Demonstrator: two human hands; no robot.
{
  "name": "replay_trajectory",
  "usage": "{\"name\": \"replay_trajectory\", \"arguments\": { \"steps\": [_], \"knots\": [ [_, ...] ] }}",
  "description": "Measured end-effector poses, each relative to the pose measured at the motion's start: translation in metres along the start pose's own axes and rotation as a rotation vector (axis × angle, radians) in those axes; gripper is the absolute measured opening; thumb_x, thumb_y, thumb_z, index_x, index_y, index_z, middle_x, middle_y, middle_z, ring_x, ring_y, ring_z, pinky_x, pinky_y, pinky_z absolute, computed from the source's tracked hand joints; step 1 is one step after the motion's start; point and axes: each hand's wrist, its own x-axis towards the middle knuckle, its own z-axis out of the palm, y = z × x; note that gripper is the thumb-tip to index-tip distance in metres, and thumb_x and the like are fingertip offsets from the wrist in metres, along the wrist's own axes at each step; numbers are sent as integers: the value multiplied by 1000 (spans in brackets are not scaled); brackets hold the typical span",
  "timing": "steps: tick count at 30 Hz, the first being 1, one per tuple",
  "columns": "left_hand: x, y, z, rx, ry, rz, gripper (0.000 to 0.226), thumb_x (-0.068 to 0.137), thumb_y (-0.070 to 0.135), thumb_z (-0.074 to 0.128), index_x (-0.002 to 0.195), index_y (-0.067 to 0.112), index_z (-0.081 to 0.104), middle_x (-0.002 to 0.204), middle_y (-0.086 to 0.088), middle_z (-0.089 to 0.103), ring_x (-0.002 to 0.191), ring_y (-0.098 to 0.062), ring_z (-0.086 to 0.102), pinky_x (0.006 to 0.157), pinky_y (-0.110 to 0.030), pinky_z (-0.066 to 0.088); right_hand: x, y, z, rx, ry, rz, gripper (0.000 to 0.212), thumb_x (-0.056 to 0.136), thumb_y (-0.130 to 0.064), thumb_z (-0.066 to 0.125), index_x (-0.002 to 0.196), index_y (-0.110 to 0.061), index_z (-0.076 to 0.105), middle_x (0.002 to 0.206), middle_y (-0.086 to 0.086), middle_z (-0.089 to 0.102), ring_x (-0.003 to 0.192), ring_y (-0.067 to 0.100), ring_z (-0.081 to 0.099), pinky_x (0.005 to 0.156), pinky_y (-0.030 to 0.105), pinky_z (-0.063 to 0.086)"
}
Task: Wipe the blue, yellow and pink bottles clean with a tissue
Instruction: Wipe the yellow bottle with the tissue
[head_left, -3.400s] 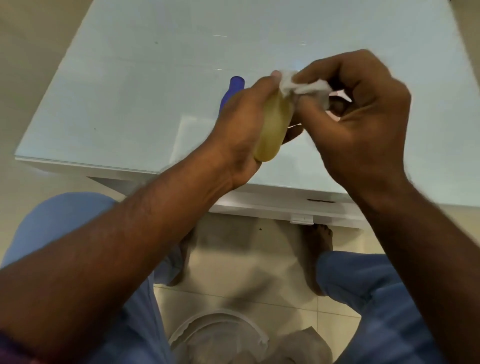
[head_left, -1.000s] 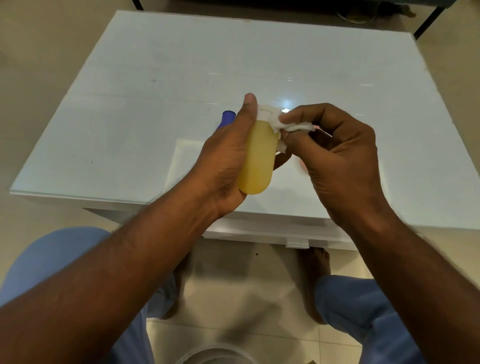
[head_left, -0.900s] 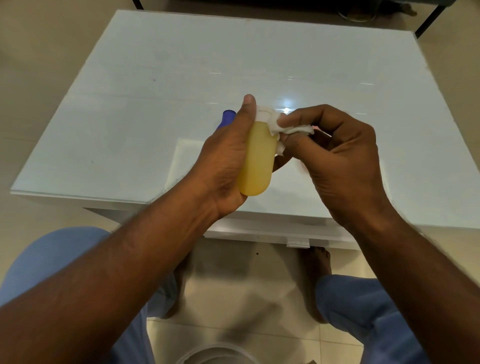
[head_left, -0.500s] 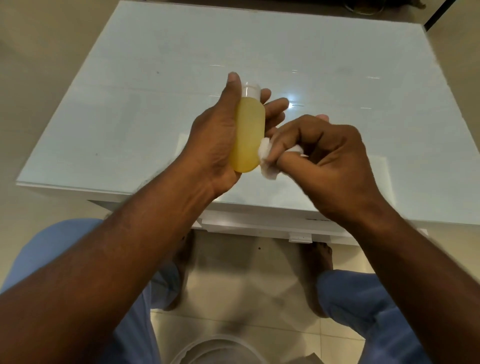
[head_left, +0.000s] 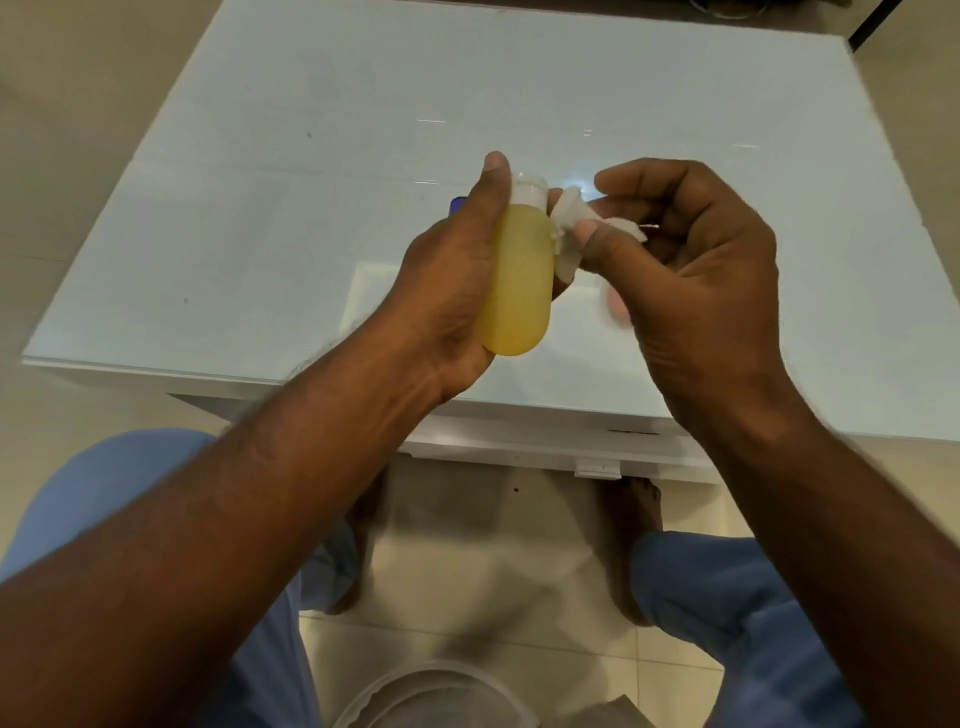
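My left hand grips the yellow bottle upright above the table, its white cap at the top beside my thumb. My right hand pinches a crumpled white tissue against the bottle's right side, just under the cap. A small part of the blue bottle shows on the table behind my left hand. A blurred bit of the pink bottle shows below my right thumb; most of it is hidden by my right hand.
The white glass-topped table stretches ahead, its near edge under my wrists. A clear round plastic container sits on the tiled floor between my knees. My bare feet rest under the table's front edge.
The tissue has moved up from the bottle's lower right side to just under the cap. The bottle sits lower in view, and the blue bottle shows again.
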Motion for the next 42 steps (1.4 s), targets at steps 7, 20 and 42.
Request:
{"name": "replay_trajectory", "arguments": {
  "steps": [7,20,42],
  "knots": [
    [-2,4,-5,-48,-31,-36,54,107,52,39,118,7,65,114,-14,77,104,-27,75,90,-44,62,-13,-2,9,-82,-224,14,5,86,-19,76,86,-16,72,90,-10,78,85,18,80,107,68,51],
    [-5,-1,2,47,22,-13,59,103,46,55,139,0,55,139,-19,64,115,-35,72,94,-47,61,-7,-1,8,-57,-61,37,20,90,3,72,98,-14,80,98,-4,82,92,14,80,82,44,68],
    [-7,9,-1,-111,-67,-56,48,104,42,55,139,11,47,107,-13,76,106,-27,72,81,-41,63,-28,-5,17,-403,-343,-338,21,77,6,81,73,-15,76,78,1,72,72,5,60,103,-6,26]
  ]
}}
